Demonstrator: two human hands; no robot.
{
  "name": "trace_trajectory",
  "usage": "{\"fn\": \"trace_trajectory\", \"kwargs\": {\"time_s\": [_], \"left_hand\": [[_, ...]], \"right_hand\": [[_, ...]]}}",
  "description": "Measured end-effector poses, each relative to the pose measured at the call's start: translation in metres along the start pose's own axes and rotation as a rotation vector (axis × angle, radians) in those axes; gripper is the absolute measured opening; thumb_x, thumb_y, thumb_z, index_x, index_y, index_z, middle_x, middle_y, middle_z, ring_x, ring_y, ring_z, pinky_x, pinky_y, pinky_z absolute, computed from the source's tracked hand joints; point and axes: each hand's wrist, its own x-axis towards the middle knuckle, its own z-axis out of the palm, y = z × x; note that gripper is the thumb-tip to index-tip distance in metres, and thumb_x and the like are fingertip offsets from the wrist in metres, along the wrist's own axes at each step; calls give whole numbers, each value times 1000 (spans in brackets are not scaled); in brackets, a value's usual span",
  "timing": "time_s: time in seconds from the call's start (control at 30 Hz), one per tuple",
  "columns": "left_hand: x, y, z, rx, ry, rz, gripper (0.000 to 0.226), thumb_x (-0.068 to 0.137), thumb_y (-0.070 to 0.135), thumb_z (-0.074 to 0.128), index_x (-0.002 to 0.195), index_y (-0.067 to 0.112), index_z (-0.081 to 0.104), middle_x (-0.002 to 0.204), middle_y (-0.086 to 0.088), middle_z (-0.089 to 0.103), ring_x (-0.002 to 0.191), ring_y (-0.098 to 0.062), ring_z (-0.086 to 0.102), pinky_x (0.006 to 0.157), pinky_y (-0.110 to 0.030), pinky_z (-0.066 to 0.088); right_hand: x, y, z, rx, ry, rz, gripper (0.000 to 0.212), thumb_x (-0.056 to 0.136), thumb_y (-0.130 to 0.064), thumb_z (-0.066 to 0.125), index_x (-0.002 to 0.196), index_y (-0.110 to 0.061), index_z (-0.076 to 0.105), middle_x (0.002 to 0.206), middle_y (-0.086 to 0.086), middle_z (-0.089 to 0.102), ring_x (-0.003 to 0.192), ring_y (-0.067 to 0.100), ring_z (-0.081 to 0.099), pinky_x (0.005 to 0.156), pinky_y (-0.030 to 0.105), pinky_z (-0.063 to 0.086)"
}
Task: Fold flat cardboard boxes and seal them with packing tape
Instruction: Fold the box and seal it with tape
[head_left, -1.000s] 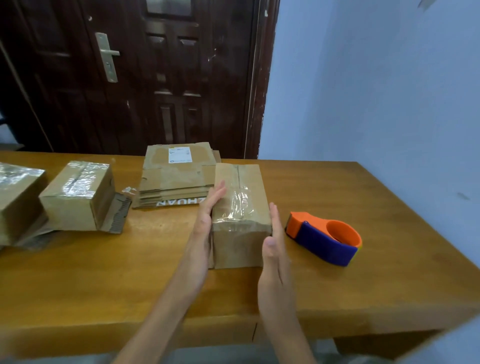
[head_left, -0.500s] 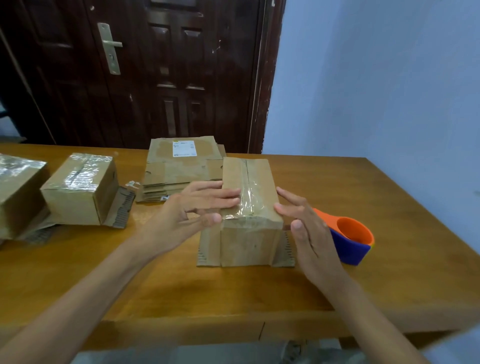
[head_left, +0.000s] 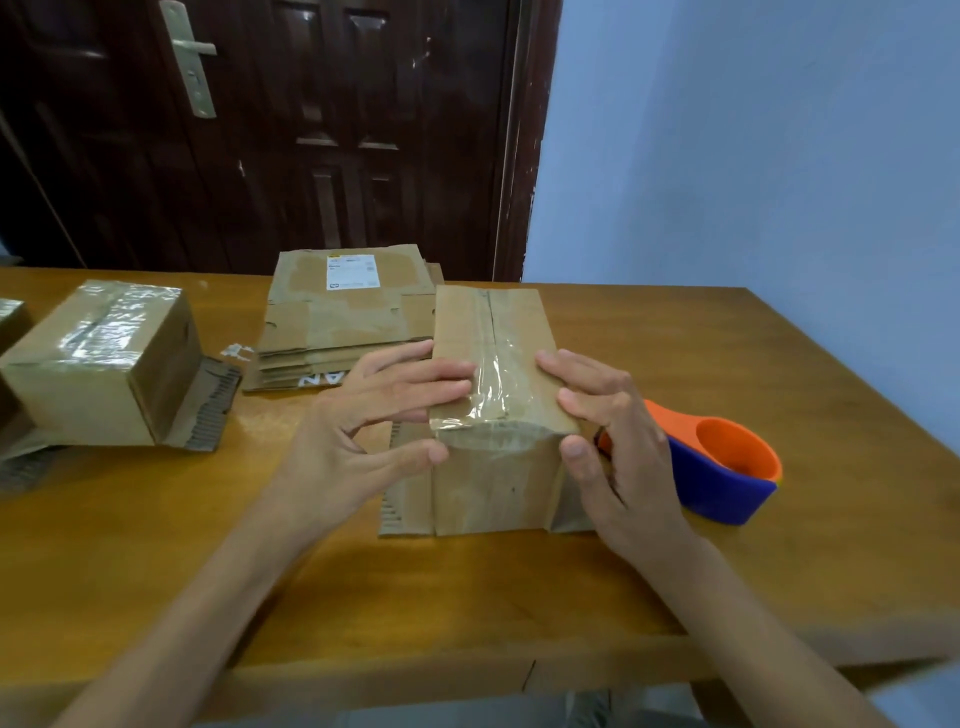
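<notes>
A folded cardboard box (head_left: 496, 483) stands in the middle of the wooden table (head_left: 467, 597), with clear tape along its top seam and down over the near edge. Its bottom flaps splay out on the table at both sides. My left hand (head_left: 374, 421) lies with straight fingers across the box's top left, thumb against the near left corner. My right hand (head_left: 608, 441) touches the top right edge, fingers slightly bent, thumb on the near right corner. An orange and blue tape dispenser (head_left: 722, 467) sits just right of the box, partly behind my right hand.
A stack of flat cardboard boxes (head_left: 343, 317) lies behind the box to the left. A taped box (head_left: 104, 364) stands at the far left, another box's edge (head_left: 10, 322) beyond it. A dark door (head_left: 270, 130) and a blue wall (head_left: 753, 156) rise behind the table.
My hands went from flat against the box's sides to resting on its top near the front edge. The view has moved closer to the box.
</notes>
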Motion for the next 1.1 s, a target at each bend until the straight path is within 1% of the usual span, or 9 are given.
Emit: {"fn": "trace_trajectory", "kwargs": {"time_s": [0.1,0.33,0.5,0.57,0.73,0.8,0.9,1.0,1.1], "left_hand": [[-2,2,5,24,41,33,42,85,35,78,126,26,72,139,16,67,148,-14,44,100,-23,55],[-10,6,25,180,198,102,37,92,39,69,128,33,68,141,23,62,146,-10,47,96,-17,55],[-12,15,22,188,145,123,54,100,64,51,129,22,68,142,14,63,146,-16,48,94,-16,54],[-10,24,26,149,199,103,67,99,73,40,122,19,72,136,14,67,142,-14,51,89,-13,54],[-5,32,33,153,307,-17,28,90,44,75,108,24,77,120,22,73,135,-3,56,78,-14,58],[-6,31,30,196,283,8,29,86,39,78,110,22,78,122,20,73,136,-5,56,78,-16,59],[-5,29,27,244,256,45,32,85,38,78,112,21,77,124,17,72,137,-7,55,79,-15,59],[-6,27,30,241,285,20,30,87,40,78,112,24,76,125,18,72,138,-6,55,79,-16,60],[-9,25,36,234,323,10,27,92,42,78,113,25,76,126,18,72,138,-4,55,80,-20,61]], "right_hand": [[1,6,-2,-27,-18,-45,28,109,-37,46,119,-12,54,145,13,60,142,29,51,111,47,47],[1,12,3,-52,43,-69,20,105,-24,53,115,-8,57,141,14,63,139,27,55,109,45,49],[4,-5,8,55,139,0,62,109,-48,36,99,7,63,131,13,67,129,30,60,103,46,50],[8,-13,15,67,206,52,58,107,-51,41,95,1,63,123,9,70,123,28,63,97,47,53],[12,-15,15,15,204,77,27,98,-42,64,100,-15,61,119,3,69,117,24,65,89,45,57],[10,-11,10,42,155,53,28,98,-46,64,103,-18,58,124,3,68,122,24,63,95,42,56],[6,-3,5,15,100,37,39,98,-44,64,104,-6,60,130,9,68,129,25,60,99,44,55],[5,-5,7,-17,115,62,42,97,-48,66,105,-7,60,130,7,67,128,25,61,95,47,57],[10,-15,17,-94,168,90,52,88,-62,70,107,-15,57,123,-1,66,119,22,64,85,37,58]]}}
